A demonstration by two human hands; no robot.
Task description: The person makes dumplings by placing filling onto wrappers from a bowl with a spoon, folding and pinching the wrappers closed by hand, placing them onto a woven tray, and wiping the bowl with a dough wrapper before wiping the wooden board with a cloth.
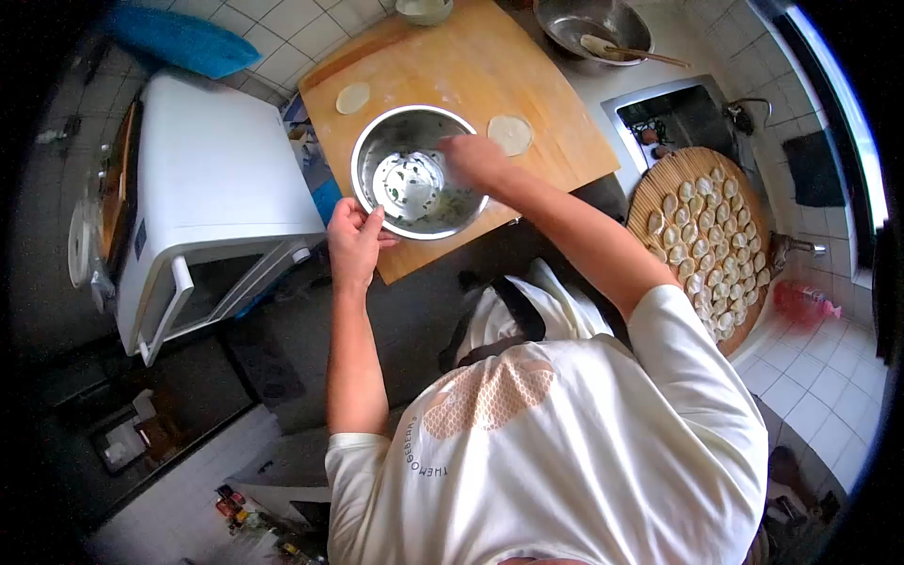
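A shiny metal mixing bowl sits near the front of the wooden board, tilted a little toward me. Scraps of green filling cling to its inside. My left hand grips the bowl's near left rim, thumb at the edge and fingers outside. Over the right side of the bowl, my right hand is curled and reaching in. Motion smears its fingertips, so what they hold cannot be made out. Two flat dough wrappers lie on the board: a round wrapper right of the bowl and a smaller wrapper behind it, at left.
The wooden board reaches back to a tiled wall. At right, a round tray carries many folded dumplings beside the sink. A metal basin with a wooden-handled utensil stands behind. A white appliance stands left.
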